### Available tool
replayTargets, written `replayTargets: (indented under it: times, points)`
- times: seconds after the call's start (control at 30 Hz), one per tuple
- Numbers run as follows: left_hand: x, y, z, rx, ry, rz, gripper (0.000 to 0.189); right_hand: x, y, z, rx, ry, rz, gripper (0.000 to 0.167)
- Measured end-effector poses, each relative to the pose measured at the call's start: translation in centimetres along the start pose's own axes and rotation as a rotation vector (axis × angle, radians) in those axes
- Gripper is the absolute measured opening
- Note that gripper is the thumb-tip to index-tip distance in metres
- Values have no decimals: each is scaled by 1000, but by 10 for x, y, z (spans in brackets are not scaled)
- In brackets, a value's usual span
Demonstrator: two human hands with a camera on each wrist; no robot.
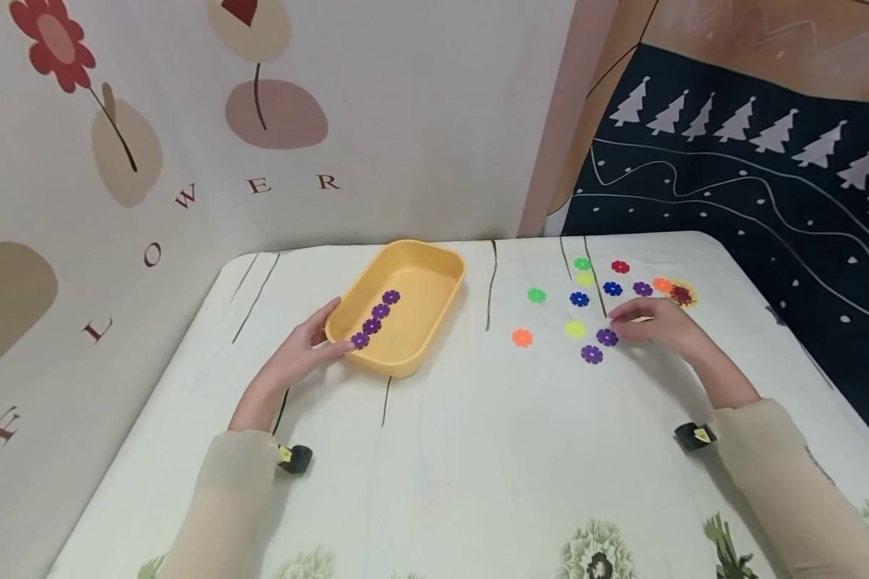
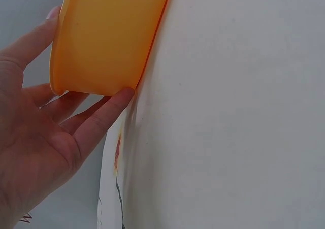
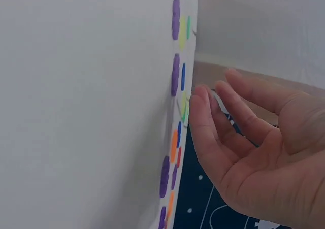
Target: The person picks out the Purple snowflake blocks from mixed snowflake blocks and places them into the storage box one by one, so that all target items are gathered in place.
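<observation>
My left hand [image 1: 294,359] grips the near left corner of a yellow plastic tray [image 1: 434,338], thumb at the rim and fingers against the outer wall. In the left wrist view, the fingertips reach the tray's lower edge [image 2: 114,89]. A slanting row of several purple snowflake discs [image 1: 372,326] lies inside the tray. On the right, my right hand [image 1: 655,323] hovers over the table beside a purple snowflake disc [image 1: 607,337], fingers loosely bent. In the right wrist view, its fingertips are apart from the discs and nothing shows between them. Another purple disc [image 1: 591,355] lies just nearer.
Around the right hand lie loose discs: green [image 1: 537,296], orange [image 1: 522,338], yellow [image 1: 575,329], blue [image 1: 579,299], red [image 1: 620,267] and a farther purple one [image 1: 643,289]. A patterned white cloth [image 1: 478,450] covers the table. Printed cloth walls [image 1: 434,121] stand behind.
</observation>
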State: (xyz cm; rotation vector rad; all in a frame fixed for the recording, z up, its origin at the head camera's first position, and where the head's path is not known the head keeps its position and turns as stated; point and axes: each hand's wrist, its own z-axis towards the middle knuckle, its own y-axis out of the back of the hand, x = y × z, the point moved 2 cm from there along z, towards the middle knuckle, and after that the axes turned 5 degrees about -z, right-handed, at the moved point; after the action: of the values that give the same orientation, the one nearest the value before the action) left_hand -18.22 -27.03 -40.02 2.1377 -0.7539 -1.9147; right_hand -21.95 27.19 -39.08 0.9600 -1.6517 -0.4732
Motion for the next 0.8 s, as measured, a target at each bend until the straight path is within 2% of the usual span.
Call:
replayTargets:
  times: [0.13,0.3,0.57,0.8]
  points:
    - [0,0,0,0,8,-3,90,-8,-2,2,40,10,-10,43]
    - [0,0,-1,-7,13,8,90,-10,-3,4,66,64,-48,44]
    - [-1,0,-3,-9,17,13,91,-4,-7,12,61,84,-141,37]
    - [0,0,-1,-6,6,29,92,-4,-7,13,50,67,-143,30]
